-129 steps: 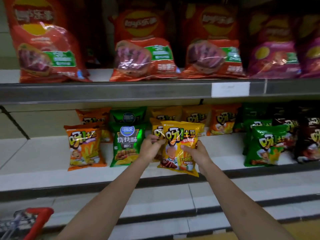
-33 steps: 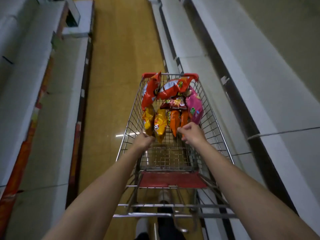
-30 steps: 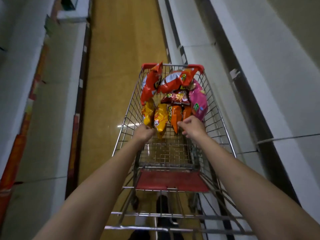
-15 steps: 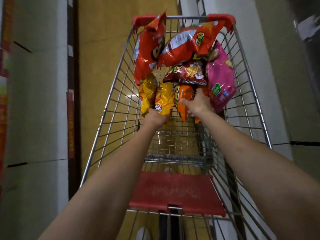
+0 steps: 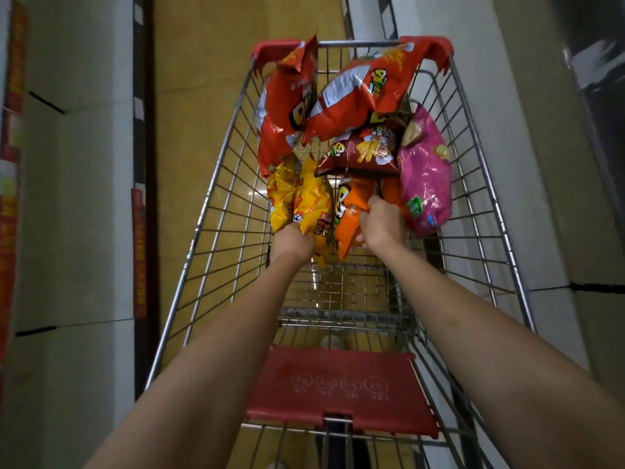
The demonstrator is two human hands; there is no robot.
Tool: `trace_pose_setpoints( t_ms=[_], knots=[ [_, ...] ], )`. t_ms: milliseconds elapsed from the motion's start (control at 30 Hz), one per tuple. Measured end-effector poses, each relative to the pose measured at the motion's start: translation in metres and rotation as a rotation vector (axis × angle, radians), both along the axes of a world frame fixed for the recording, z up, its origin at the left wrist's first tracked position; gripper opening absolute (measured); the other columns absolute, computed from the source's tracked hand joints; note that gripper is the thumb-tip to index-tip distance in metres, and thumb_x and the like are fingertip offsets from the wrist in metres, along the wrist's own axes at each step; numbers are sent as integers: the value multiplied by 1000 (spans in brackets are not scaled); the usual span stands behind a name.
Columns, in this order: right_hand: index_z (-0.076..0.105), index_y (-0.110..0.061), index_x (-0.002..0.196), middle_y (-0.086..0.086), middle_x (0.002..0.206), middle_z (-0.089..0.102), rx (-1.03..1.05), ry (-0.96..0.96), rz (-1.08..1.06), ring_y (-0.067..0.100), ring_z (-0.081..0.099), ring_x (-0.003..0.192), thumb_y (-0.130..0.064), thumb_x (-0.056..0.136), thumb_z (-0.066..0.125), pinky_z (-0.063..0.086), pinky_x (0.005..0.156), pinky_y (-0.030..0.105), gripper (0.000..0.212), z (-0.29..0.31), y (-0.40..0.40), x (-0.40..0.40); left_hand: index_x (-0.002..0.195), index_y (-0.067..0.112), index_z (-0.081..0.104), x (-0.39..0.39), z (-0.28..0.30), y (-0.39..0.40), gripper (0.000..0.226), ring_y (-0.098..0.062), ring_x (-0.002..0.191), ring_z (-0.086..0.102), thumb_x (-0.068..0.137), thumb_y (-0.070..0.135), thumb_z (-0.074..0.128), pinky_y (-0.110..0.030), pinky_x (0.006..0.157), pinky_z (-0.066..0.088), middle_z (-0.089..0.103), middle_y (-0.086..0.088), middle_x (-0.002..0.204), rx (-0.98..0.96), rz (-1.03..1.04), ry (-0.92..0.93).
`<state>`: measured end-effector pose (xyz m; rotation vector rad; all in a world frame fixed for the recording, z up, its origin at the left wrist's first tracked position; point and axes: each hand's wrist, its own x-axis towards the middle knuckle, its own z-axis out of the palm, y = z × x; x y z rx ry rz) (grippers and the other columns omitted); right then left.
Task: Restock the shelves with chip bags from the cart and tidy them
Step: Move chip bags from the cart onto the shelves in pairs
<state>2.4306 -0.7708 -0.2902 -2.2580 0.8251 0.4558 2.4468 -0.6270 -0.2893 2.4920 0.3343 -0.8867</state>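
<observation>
Yellow chip bag [image 5: 313,211] is now gripped by the left hand [image 5: 292,243]; right hand [image 5: 382,226] has closed on the orange chip bag [image 5: 348,214] in the cart [image 5: 216,198]. Both are ready for lifting to the shelf.

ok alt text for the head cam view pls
Two hands reach into a wire shopping cart: the left hand grips a yellow chip bag, the right hand an orange chip bag. Red and pink bags lie behind.

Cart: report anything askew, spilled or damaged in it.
No spill or tear shows. The bags lie jumbled: two big red bags slump over the cart's far rim, one showing its back label. The left hand grips a yellow bag, the right hand an orange bag.
</observation>
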Motion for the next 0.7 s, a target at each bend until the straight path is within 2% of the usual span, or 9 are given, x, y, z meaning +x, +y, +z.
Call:
trace_pose_setpoints(
  t_ms=[100, 167, 233, 300, 367, 467, 533, 633, 700],
  knots=[
    [56, -11, 106, 11, 82, 66, 49, -5, -42, 28, 68, 71, -18, 98, 49, 59, 69, 46, 12, 14, 3, -13, 89, 5, 62, 0, 19, 18, 20, -29, 84, 60, 94, 22, 52, -35, 77, 53, 63, -14, 90, -124, 76, -9],
    [57, -11, 105, 10, 82, 65, 106, 1, -72, 26, 68, 71, -17, 99, 48, 59, 70, 44, 12, 28, 6, -22, 78, 9, 61, -3, 31, 30, 15, -26, 81, 58, 90, 17, 56, -37, 78, 51, 62, -12, 85, -241, 198, 25],
    [59, -12, 103, 8, 83, 63, 116, -1, -92, 25, 66, 73, -19, 99, 48, 57, 69, 41, 13, 42, 8, -34, 82, 8, 62, -9, 46, 41, 14, -25, 87, 61, 79, 22, 64, -42, 86, 55, 65, -10, 91, -368, 343, 76],
    [62, -10, 99, 11, 89, 64, 71, -2, -57, 27, 61, 77, -21, 98, 48, 50, 67, 34, 17, 56, 9, -45, 99, 5, 62, -15, 61, 50, 33, -23, 89, 61, 74, 26, 66, -42, 79, 55, 65, -9, 96, -445, 434, 105],
    [65, -9, 100, 13, 98, 66, 31, -5, -26, 28, 60, 82, -23, 97, 49, 44, 66, 29, 21, 73, 11, -57, 106, 4, 58, -21, 76, 57, 27, -22, 88, 57, 84, 19, 61, -32, 67, 48, 62, -9, 99, -516, 464, 109],
    [65, -7, 110, 10, 109, 57, 18, -11, -5, 22, 53, 85, -24, 99, 49, 34, 58, 20, 26, 105, 17, -73, 99, 7, 57, -24, 99, 66, 16, -30, 97, 56, 86, 14, 57, -34, 72, 47, 59, -14, 103, -602, 492, 88],
    [63, -4, 113, 12, 118, 44, 19, -57, 2, 21, 47, 95, -24, 98, 50, 32, 69, 20, 28, 127, 21, -82, 92, 12, 54, -25, 119, 72, 5, -29, 94, 55, 87, 14, 54, -34, 71, 47, 57, -10, 95, -663, 484, 77],
    [62, -9, 90, 7, 115, 41, 31, -140, 26, 17, 42, 99, -21, 95, 54, 30, 80, 21, 15, 157, 28, -93, 86, 15, 50, -28, 150, 81, 4, -23, 77, 54, 88, 13, 48, -31, 61, 45, 52, -6, 84, -754, 456, 57],
    [45, -17, 68, 2, 100, 44, 17, -157, 56, 16, 43, 92, -18, 93, 58, 32, 74, 23, 28, 176, 36, -101, 83, 15, 48, -32, 168, 88, 6, -20, 72, 51, 88, 12, 45, -30, 58, 43, 49, -5, 78, -800, 442, 42]
  ],
)
